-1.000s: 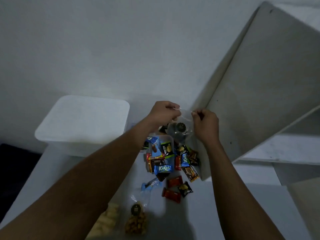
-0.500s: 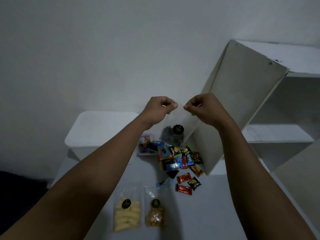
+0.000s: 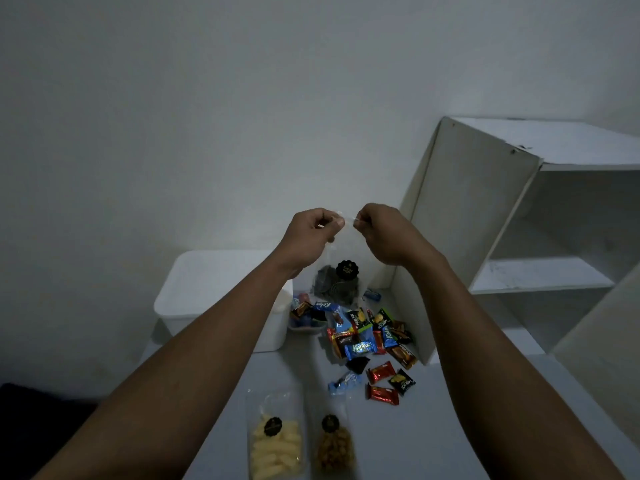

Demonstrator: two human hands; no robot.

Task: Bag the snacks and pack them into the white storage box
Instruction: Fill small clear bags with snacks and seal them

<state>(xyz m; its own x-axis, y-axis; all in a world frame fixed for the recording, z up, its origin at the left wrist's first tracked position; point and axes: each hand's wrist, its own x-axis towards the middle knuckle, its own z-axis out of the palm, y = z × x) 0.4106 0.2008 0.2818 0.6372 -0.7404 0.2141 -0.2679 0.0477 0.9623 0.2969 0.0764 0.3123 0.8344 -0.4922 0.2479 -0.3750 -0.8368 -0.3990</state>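
Both hands hold a clear plastic bag [image 3: 341, 277] up above the table by its top edge. My left hand [image 3: 313, 233] pinches the left corner and my right hand [image 3: 384, 233] pinches the right corner. The bag has a round black sticker and dark snacks at its bottom. Under it lies a pile of colourful wrapped snacks [image 3: 363, 336]. The white storage box [image 3: 214, 289] stands to the left of the pile with its lid on.
Two filled clear bags lie near the table's front: one with pale yellow sticks [image 3: 275, 443], one with brown pieces [image 3: 334, 445]. A small clear tray of sweets [image 3: 304, 315] sits by the box. A white shelf unit [image 3: 502, 237] stands at the right.
My hands have lifted the bag higher above the pile and drawn closer together at its top edge. The camera has tilted up, showing more of the table's front and the shelf.
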